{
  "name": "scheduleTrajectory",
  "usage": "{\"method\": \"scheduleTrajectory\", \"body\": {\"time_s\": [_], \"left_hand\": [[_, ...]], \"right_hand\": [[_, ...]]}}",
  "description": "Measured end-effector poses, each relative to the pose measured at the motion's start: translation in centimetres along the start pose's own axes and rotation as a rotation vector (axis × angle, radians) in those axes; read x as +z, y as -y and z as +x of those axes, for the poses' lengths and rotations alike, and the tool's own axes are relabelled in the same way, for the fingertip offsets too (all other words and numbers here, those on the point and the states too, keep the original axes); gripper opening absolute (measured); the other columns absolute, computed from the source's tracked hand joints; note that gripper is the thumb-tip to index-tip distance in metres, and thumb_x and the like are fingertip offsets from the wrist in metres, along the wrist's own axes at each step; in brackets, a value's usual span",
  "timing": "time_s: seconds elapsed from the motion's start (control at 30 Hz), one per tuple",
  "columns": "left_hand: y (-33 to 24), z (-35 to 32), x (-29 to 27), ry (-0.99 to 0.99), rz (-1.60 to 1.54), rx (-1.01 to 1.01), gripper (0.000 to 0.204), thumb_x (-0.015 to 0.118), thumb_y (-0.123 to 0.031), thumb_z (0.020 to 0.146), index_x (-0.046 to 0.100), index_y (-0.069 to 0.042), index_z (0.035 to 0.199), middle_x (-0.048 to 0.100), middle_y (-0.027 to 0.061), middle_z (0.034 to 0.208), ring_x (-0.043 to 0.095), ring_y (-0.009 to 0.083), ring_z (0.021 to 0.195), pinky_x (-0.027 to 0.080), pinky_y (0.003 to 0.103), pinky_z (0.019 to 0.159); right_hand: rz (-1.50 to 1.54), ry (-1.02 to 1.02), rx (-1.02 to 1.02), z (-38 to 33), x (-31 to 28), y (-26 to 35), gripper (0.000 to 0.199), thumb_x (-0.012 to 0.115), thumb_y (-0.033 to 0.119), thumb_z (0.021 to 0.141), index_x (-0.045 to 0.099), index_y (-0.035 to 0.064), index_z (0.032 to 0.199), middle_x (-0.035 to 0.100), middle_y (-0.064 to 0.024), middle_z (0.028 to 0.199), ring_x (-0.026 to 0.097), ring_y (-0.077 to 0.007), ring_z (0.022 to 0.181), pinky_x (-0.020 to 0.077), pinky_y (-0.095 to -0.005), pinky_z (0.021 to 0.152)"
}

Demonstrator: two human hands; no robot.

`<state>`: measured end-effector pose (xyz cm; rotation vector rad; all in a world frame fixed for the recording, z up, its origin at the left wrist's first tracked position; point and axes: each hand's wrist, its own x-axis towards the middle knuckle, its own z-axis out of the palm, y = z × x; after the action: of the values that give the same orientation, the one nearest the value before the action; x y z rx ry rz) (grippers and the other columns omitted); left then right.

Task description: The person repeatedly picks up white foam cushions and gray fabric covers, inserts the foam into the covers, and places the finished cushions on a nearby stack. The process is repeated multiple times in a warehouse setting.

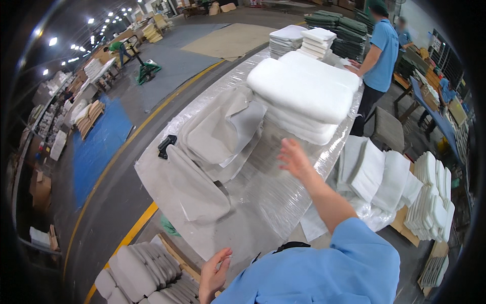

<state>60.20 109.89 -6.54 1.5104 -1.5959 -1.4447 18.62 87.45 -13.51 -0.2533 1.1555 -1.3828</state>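
Observation:
My right hand [295, 158] reaches over the plastic-wrapped table [268, 202], fingers apart and nothing in them. Just beyond it lies a stack of thick white padding sheets [304, 88] with rounded corners. Low at the table's near edge, my left hand [215, 271] is held with loosely curved, parted fingers and no object in it. Between the hands and the far left edge rest rumpled light grey fabric covers [215, 129]. Nearer to me is a flatter grey cover [195, 185]. A small black object [166, 147], its kind unclear, sits at the left edge.
Stacked grey cushions [136, 268] stand at lower left. At right are white padding sheets [372, 172], white cushion stacks [433, 197] and a chair [387, 126]. A co-worker in a blue shirt [382, 50] stands at the table's far right. A green pallet jack [148, 70] stands on the floor.

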Motion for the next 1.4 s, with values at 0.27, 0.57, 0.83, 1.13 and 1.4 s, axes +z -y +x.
{"method": "scheduleTrajectory", "body": {"time_s": [0.27, 0.57, 0.83, 1.13, 1.4], "left_hand": [[-0.9, 1.8, 0.2, -0.181, -0.095, -0.002, 0.033, 0.062, -0.008, 0.103, 0.065, 0.001, 0.135, 0.073, 0.0127, 0.126, 0.067, 0.0187, 0.114, 0.05, 0.033, 0.102], [3.0, -3.5, -0.5, -0.617, -0.221, -0.331, 0.033, 0.061, -0.015, 0.107, 0.065, 0.005, 0.133, 0.072, 0.015, 0.125, 0.067, 0.0228, 0.115, 0.051, 0.034, 0.103], [-3.0, 5.8, -2.8, -0.346, -0.012, -0.014, 0.037, 0.059, -0.016, 0.108, 0.061, 0.005, 0.138, 0.072, 0.0153, 0.127, 0.066, 0.023, 0.117, 0.049, 0.035, 0.105], [4.9, 3.2, -2.3, -0.241, -0.092, -0.102, 0.045, 0.065, -0.018, 0.105, 0.057, 0.003, 0.144, 0.068, 0.0178, 0.131, 0.065, 0.0252, 0.118, 0.05, 0.037, 0.105], [2.0, 4.8, -1.3, -0.156, 0.046, 0.013, 0.045, 0.062, -0.018, 0.105, 0.057, 0.003, 0.145, 0.067, 0.021, 0.135, 0.064, 0.0286, 0.122, 0.048, 0.037, 0.108]], "right_hand": [[0.136, -0.084, 0.23, 10.1, 9.0, -6.0, 0.133, 0.093, 0.045, 0.076, 0.0, 0.0253, 0.168, 0.007, -0.0173, 0.175, 0.012, -0.053, 0.156, 0.0147, -0.0817, 0.114], [-0.021, -0.25, 0.089, 21.8, 16.3, -11.4, 0.074, 0.073, 0.026, 0.094, 0.042, -0.0002, 0.156, 0.051, -0.0174, 0.156, 0.051, -0.0319, 0.14, 0.042, -0.0412, 0.113], [-0.196, 0.165, 0.092, 22.3, 16.9, -5.9, 0.08, 0.078, 0.026, 0.09, 0.041, -0.0039, 0.154, 0.051, -0.0228, 0.154, 0.052, -0.0339, 0.14, 0.0456, -0.0439, 0.111], [0.021, -0.033, -0.077, 8.7, 2.8, -0.7, 0.067, 0.074, 0.033, 0.097, 0.04, 0.0135, 0.151, 0.053, -0.011, 0.139, 0.057, -0.0264, 0.121, 0.0509, -0.0462, 0.093], [0.655, -0.176, -0.307, 7.6, 4.2, 10.3, 0.06, 0.074, 0.038, 0.098, 0.044, 0.0126, 0.143, 0.049, -0.0102, 0.136, 0.051, -0.0312, 0.126, 0.0474, -0.0509, 0.096]]}}
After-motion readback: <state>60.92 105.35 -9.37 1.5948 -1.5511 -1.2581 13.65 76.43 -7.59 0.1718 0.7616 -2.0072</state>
